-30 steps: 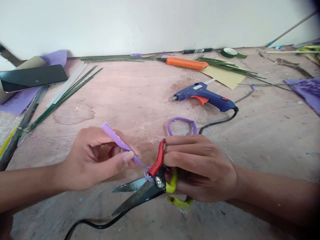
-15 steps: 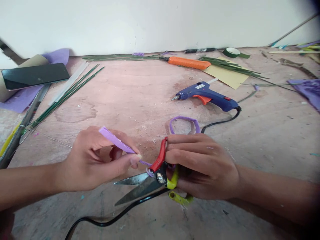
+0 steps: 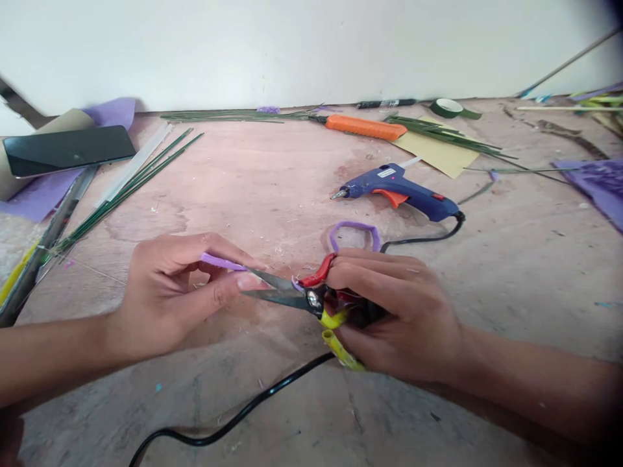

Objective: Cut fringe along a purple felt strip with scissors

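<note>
Between thumb and fingers, my left hand [image 3: 180, 292] pinches a narrow purple strip [image 3: 221, 262], whose loose end points up and left. My right hand [image 3: 399, 305] is closed round the red and yellow handles of the scissors [image 3: 287, 295]. Their blades are slightly apart and reach to my left fingertips, beside the strip. Whether the blades touch the strip I cannot make out. A thin purple piece curls by the pivot. Just beyond my right knuckles, a loop of purple strip [image 3: 355, 226] rests on the table.
A blue glue gun [image 3: 403, 188] lies behind my right hand, and its black cord [image 3: 233, 418] crosses the front of the table. An orange cutter [image 3: 365, 127], green wires [image 3: 131, 185], a phone [image 3: 68, 152] and green tape [image 3: 445, 107] lie along the back and left.
The scissors have risen and turned, so the blades now lie at my left fingertips instead of below them. The purple strip has tilted flatter in my left hand.
</note>
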`<state>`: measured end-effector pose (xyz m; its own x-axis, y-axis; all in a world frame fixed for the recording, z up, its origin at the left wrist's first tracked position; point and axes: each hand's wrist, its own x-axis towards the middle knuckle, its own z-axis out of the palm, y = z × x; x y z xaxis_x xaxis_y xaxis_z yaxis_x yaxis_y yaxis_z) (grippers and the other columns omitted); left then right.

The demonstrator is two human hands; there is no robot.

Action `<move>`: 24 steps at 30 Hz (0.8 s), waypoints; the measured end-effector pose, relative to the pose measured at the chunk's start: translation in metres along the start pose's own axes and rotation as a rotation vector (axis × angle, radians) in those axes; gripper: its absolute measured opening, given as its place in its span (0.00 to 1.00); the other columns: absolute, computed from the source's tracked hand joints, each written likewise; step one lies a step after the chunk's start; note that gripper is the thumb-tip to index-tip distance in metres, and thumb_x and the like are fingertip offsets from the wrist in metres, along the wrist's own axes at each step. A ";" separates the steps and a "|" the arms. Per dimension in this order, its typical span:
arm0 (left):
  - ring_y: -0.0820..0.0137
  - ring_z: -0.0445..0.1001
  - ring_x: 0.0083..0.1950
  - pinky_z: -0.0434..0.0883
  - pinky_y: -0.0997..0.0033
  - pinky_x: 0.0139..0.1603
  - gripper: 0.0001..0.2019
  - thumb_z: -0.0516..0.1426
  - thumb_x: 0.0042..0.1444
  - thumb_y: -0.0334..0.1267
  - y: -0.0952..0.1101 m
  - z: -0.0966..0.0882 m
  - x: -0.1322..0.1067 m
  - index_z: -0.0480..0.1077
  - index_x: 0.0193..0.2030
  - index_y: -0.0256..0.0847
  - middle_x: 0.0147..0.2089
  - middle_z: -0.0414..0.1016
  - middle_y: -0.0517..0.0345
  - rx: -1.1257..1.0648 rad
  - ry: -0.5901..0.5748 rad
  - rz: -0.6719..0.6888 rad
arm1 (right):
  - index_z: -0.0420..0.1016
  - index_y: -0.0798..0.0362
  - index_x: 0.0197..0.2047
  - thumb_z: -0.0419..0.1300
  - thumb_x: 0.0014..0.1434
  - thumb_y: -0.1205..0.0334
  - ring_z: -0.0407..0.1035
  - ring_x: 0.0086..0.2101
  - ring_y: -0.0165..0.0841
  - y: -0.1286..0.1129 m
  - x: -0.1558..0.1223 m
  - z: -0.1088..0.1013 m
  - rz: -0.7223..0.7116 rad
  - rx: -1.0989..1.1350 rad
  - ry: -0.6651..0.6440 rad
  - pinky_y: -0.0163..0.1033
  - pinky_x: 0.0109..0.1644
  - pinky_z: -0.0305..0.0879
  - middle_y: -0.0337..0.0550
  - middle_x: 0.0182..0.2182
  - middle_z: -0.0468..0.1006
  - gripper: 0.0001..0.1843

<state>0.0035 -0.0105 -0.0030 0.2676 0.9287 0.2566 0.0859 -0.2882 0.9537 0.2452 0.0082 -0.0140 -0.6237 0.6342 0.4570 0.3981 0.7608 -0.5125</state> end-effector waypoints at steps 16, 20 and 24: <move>0.76 0.77 0.24 0.70 0.84 0.20 0.05 0.65 0.52 0.28 0.002 0.003 0.000 0.80 0.37 0.39 0.33 0.84 0.56 -0.004 0.015 -0.036 | 0.60 0.50 0.32 0.59 0.50 0.68 0.59 0.25 0.32 0.000 0.002 -0.002 -0.002 -0.055 0.065 0.38 0.28 0.56 0.39 0.25 0.66 0.10; 0.82 0.65 0.14 0.64 0.84 0.13 0.05 0.65 0.54 0.29 0.004 0.003 -0.003 0.80 0.37 0.39 0.30 0.83 0.58 0.037 0.020 -0.075 | 0.61 0.50 0.33 0.61 0.55 0.63 0.59 0.25 0.31 0.004 0.001 -0.005 0.070 0.030 0.143 0.38 0.27 0.56 0.37 0.25 0.64 0.09; 0.82 0.66 0.14 0.64 0.85 0.13 0.06 0.64 0.54 0.27 0.006 0.004 -0.002 0.79 0.37 0.40 0.31 0.84 0.59 0.019 0.006 -0.070 | 0.63 0.50 0.34 0.59 0.59 0.59 0.56 0.24 0.31 0.008 0.000 -0.006 0.208 0.124 0.177 0.37 0.26 0.54 0.37 0.26 0.62 0.07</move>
<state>0.0069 -0.0152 0.0012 0.2549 0.9480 0.1907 0.1224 -0.2272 0.9661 0.2521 0.0152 -0.0142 -0.4062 0.7969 0.4471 0.4127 0.5966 -0.6883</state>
